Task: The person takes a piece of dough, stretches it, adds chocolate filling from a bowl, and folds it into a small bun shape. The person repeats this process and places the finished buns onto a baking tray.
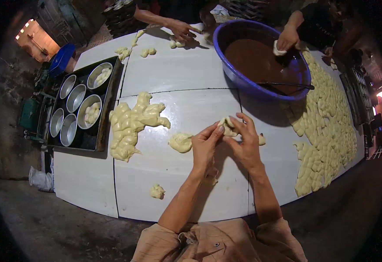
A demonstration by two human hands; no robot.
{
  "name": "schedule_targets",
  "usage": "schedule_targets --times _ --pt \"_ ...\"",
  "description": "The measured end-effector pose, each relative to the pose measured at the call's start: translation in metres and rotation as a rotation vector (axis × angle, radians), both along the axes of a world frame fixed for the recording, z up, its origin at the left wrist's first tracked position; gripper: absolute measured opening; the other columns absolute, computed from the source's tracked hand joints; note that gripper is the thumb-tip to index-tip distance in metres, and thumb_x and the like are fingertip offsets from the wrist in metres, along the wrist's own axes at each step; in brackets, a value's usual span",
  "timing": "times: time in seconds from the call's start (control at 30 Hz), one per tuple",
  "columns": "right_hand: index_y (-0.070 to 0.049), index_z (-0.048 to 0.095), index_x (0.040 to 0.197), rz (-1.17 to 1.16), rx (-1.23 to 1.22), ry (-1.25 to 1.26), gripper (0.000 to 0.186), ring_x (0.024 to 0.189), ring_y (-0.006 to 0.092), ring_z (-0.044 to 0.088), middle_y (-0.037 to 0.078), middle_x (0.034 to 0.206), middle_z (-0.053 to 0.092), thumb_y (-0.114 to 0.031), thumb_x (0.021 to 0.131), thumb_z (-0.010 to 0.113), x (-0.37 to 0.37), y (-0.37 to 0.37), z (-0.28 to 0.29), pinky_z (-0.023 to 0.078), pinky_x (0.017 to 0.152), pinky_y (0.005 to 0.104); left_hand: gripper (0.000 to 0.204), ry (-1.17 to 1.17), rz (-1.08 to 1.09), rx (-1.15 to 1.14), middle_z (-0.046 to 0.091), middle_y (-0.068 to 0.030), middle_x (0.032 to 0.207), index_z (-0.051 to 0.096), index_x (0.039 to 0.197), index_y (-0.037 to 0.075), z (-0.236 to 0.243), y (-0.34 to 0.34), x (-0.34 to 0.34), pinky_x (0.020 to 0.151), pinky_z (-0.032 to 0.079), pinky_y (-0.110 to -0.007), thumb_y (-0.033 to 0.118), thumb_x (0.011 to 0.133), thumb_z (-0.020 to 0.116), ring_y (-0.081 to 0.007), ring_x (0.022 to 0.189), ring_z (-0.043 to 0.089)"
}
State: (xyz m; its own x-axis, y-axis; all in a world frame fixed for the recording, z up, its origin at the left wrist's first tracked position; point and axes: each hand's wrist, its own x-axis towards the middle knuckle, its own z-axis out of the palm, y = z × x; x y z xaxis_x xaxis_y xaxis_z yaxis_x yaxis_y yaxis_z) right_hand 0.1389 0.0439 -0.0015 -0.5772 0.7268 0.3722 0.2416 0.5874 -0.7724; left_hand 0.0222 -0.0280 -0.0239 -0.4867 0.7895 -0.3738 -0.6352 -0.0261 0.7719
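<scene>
Between both hands, above the middle of the white tiled table, I hold a small piece of pale dough (228, 125). My left hand (206, 146) pinches its left side with thumb and fingers. My right hand (245, 142) grips the other side, fingers curled around it. Just left of my left hand lies a flattened dough lump (181, 142). A bit of dough (261, 139) shows beside my right hand, partly hidden by it. Farther left spreads a large mass of joined dough pieces (132, 124). A small lump (157, 191) rests nearer the front edge.
A purple basin (228, 65) of brown filling stands at the back right, a co-worker's hand (289, 38) over it. Another person's hand (183, 30) works beside dough balls. Many dough pieces (326, 126) cover the right side. A black tray (95, 142) holds several round tins (68, 130).
</scene>
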Motion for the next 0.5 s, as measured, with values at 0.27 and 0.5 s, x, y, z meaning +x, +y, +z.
schedule_targets --times 0.27,0.5 --pt "-0.003 0.071 0.101 -0.114 -0.481 0.157 0.016 0.078 0.0106 0.062 0.002 0.084 0.069 -0.013 0.089 0.070 -0.011 -0.003 -0.020 0.047 0.069 0.0238 0.044 0.200 -0.092 0.032 0.069 -0.0090 0.107 0.065 0.121 -0.002 0.023 0.003 -0.016 0.079 0.057 -0.028 0.028 0.090 0.074 -0.0151 0.094 0.066" --pt "-0.008 0.068 0.117 0.279 -0.397 0.137 0.031 0.096 0.0126 0.060 0.006 0.117 0.063 -0.015 0.088 0.074 0.012 -0.006 -0.010 0.048 0.076 0.0241 0.042 0.241 -0.389 -0.052 0.070 -0.0076 0.096 0.069 0.111 0.001 0.032 -0.001 -0.048 0.073 0.059 -0.029 0.037 0.090 0.073 -0.0152 0.085 0.069"
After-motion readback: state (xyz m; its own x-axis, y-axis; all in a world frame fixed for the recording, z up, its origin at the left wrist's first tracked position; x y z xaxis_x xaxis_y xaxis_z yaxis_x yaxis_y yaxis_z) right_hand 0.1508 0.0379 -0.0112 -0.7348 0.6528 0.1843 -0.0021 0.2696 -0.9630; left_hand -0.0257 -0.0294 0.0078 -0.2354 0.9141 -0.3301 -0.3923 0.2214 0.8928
